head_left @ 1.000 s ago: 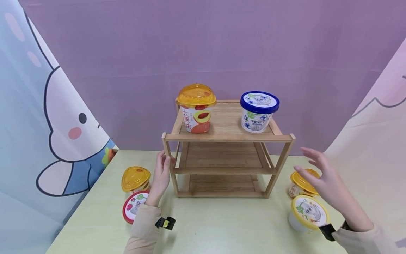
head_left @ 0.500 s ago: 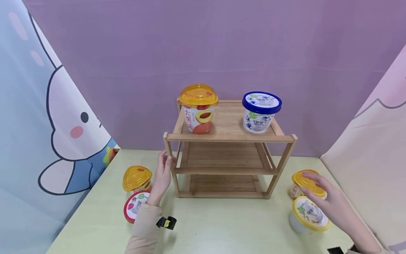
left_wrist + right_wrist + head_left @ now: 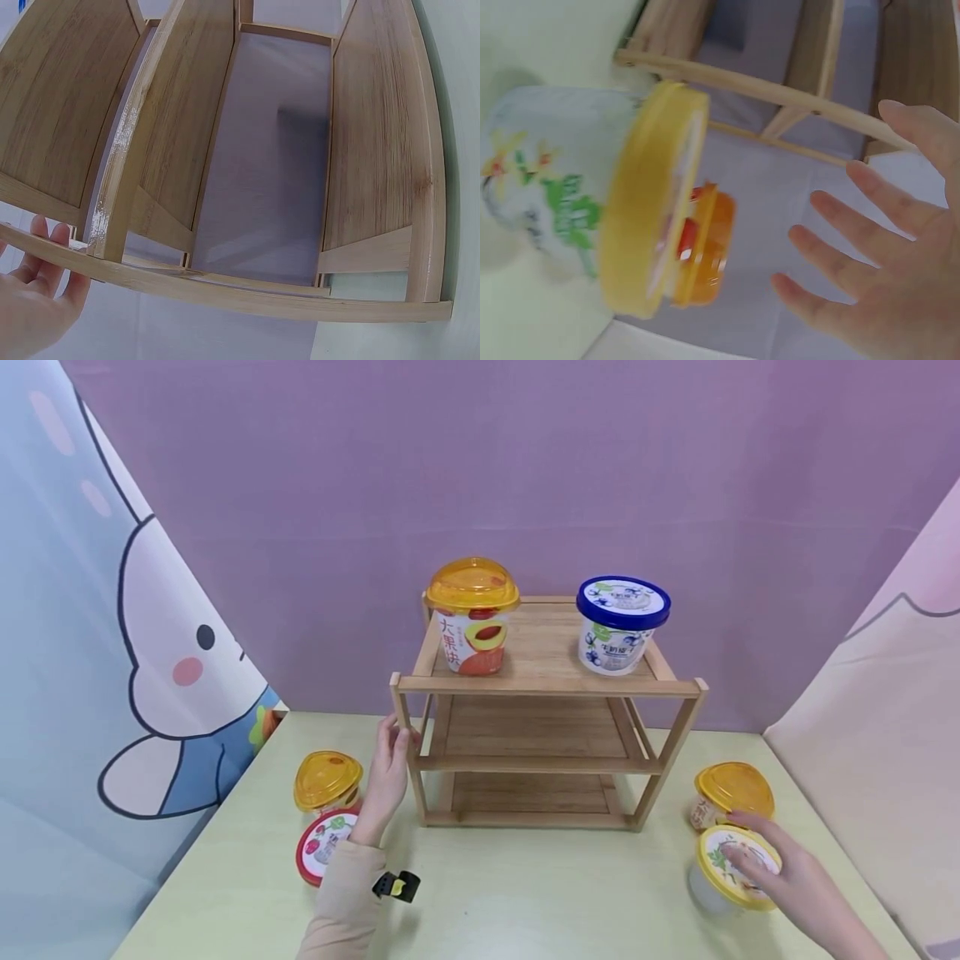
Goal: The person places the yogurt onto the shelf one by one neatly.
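Observation:
At the left post of a three-tier wooden rack (image 3: 551,687), my left hand (image 3: 386,785) rests with its fingers round the post; the left wrist view shows the fingertips (image 3: 58,234) beyond the wood. My right hand (image 3: 791,881) reaches over the yellow-lidded tub (image 3: 712,889), its fingers spread and holding nothing. In the right wrist view those fingers (image 3: 840,217) stand apart from the tub's yellow lid (image 3: 649,202). Just behind that tub stands a fruit cup with an orange domed lid (image 3: 738,789).
On the rack's top tier stand an orange-lidded fruit cup (image 3: 472,618) and a blue-lidded tub (image 3: 622,627). Left of the rack, another orange-lidded cup (image 3: 327,781) and a red-lidded tub (image 3: 321,843) sit on the table, beside my left forearm. A purple cloth (image 3: 555,477) hangs behind.
My right hand has come down from above the right-hand cups to over the yellow-lidded tub. My left hand has stayed at the rack's post. The head view has shifted slightly.

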{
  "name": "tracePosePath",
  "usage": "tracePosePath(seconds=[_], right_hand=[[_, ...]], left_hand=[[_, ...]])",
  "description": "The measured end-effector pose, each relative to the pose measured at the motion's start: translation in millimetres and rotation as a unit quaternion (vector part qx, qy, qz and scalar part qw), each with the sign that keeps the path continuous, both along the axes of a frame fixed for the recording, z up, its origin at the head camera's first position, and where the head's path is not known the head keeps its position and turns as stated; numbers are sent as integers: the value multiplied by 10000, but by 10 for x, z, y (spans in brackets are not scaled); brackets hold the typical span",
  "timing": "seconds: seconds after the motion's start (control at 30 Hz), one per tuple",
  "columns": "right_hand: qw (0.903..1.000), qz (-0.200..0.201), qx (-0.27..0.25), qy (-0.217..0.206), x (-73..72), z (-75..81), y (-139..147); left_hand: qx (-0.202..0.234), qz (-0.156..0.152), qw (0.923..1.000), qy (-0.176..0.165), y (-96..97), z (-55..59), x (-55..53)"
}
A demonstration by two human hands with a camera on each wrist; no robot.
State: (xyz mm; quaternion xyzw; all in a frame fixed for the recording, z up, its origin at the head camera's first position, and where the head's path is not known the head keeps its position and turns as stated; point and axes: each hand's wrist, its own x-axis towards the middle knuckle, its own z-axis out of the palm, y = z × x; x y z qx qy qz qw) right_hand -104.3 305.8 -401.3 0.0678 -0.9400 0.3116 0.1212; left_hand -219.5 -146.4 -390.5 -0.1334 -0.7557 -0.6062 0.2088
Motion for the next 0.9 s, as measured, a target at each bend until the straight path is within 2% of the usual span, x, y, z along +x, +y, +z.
tracePosePath(seconds=[0.1,0.27,0.43,0.63,0.67,0.77,0.87,0.9], right_hand=[[10000,11,18,-75,16,-98,42],[9998,169,36,96,8,-250,109],[9995,307,54,-13,8,-357,168],[9990,417,135,-4,-7,-427,199],[9990,413,154,20,-10,-435,199],[9992,356,205,-32,-12,-451,199],[9991,282,302,-59,-9,-487,212],[9991,264,325,-86,-8,-502,219]], left_hand=[[-17,3,9999,116,10,-6,-3],[16,45,9997,257,11,-24,-18],[-33,99,9994,320,5,-33,-24],[-35,94,9997,221,-1,-33,-21],[-4,90,9999,133,9,1,2],[-3,82,10000,39,5,1,7],[-32,125,9999,24,8,-6,3],[-44,142,9999,79,-1,-42,-20]])
